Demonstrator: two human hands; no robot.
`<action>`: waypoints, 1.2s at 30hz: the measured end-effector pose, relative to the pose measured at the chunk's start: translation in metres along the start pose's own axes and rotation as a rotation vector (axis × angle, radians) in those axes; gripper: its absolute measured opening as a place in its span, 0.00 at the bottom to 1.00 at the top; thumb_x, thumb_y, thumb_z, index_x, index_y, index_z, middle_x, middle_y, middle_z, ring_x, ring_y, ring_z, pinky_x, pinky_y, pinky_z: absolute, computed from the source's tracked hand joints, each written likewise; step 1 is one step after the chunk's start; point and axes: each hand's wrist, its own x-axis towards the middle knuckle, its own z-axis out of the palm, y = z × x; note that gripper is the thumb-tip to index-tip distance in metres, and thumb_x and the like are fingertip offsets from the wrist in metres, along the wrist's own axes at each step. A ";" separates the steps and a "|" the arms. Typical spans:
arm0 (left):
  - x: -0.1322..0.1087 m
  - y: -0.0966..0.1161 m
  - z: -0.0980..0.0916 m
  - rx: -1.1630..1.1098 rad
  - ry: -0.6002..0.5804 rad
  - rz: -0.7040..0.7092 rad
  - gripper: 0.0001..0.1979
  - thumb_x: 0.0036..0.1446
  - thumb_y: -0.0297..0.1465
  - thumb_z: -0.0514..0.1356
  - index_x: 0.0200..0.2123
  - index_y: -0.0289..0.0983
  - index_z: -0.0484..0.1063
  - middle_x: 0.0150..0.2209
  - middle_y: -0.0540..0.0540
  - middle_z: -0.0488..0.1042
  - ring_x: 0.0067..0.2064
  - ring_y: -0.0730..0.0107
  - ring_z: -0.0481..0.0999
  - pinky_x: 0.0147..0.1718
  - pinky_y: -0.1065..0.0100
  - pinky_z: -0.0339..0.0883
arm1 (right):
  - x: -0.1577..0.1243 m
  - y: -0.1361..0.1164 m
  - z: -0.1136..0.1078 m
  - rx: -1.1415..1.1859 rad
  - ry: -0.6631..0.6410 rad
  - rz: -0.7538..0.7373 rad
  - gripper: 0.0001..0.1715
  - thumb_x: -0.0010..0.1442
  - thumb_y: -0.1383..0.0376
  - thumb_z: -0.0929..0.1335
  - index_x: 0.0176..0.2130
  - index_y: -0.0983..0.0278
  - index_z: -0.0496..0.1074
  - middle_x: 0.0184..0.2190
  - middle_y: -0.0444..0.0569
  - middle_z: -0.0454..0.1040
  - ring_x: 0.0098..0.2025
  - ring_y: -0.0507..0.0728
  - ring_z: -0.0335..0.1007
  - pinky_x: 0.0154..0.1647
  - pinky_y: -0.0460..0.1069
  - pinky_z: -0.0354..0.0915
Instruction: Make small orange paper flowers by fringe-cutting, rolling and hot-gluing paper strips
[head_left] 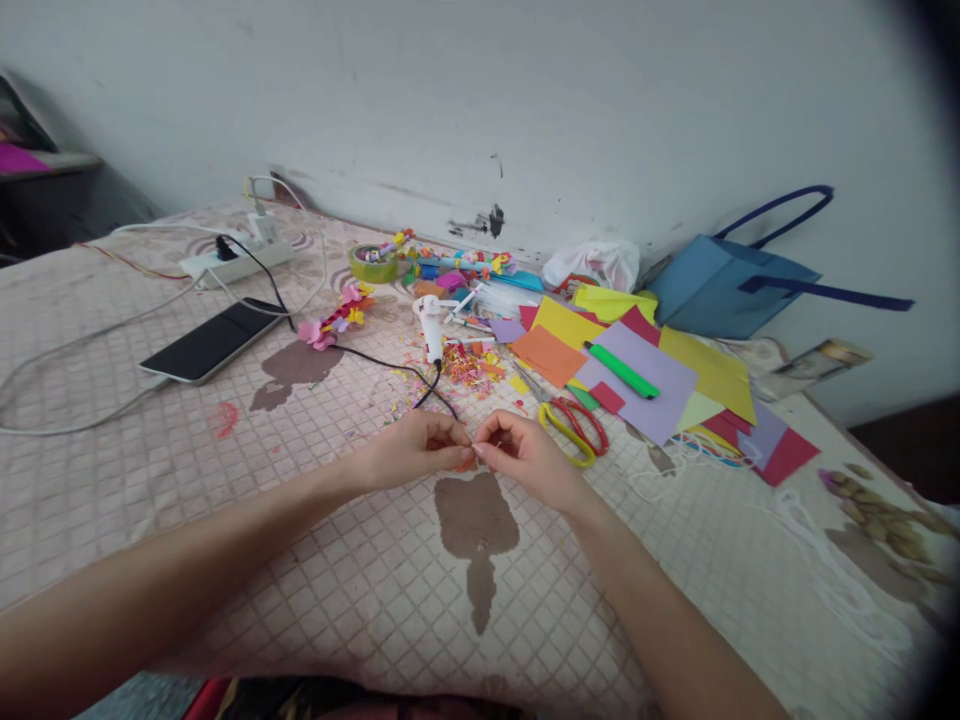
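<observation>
My left hand and my right hand meet fingertip to fingertip over the near middle of the table. Both are closed in a pinch on a small piece of orange paper, mostly covered by the fingers. Just beyond them stands a white hot glue gun, its black cord running close to my left hand. Scissors with red and yellow handles lie right of my right hand. Colourful paper scraps are heaped beside the glue gun.
Coloured paper sheets with a green marker spread to the right, near white string. A blue bag stands behind. Paper flowers, a tape roll, a phone and a power strip lie left.
</observation>
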 end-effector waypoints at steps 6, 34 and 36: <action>0.002 -0.001 0.001 0.002 0.079 -0.009 0.10 0.54 0.34 0.59 0.30 0.31 0.72 0.28 0.48 0.73 0.29 0.75 0.70 0.29 0.73 0.62 | 0.002 0.001 0.000 0.147 0.014 0.046 0.07 0.59 0.61 0.65 0.35 0.63 0.65 0.28 0.42 0.67 0.28 0.50 0.65 0.27 0.46 0.63; -0.003 0.001 0.004 0.439 0.357 0.308 0.08 0.60 0.30 0.55 0.32 0.33 0.72 0.30 0.46 0.74 0.32 0.71 0.72 0.33 0.69 0.66 | 0.001 0.002 0.008 0.366 0.093 0.156 0.14 0.57 0.56 0.68 0.29 0.64 0.67 0.24 0.40 0.67 0.22 0.48 0.63 0.22 0.44 0.60; -0.005 0.001 0.003 0.672 0.430 0.542 0.06 0.60 0.27 0.55 0.35 0.34 0.72 0.35 0.44 0.75 0.37 0.68 0.72 0.38 0.65 0.67 | 0.001 0.000 0.009 0.470 0.066 0.206 0.16 0.56 0.54 0.68 0.28 0.64 0.67 0.24 0.41 0.68 0.21 0.48 0.63 0.20 0.43 0.59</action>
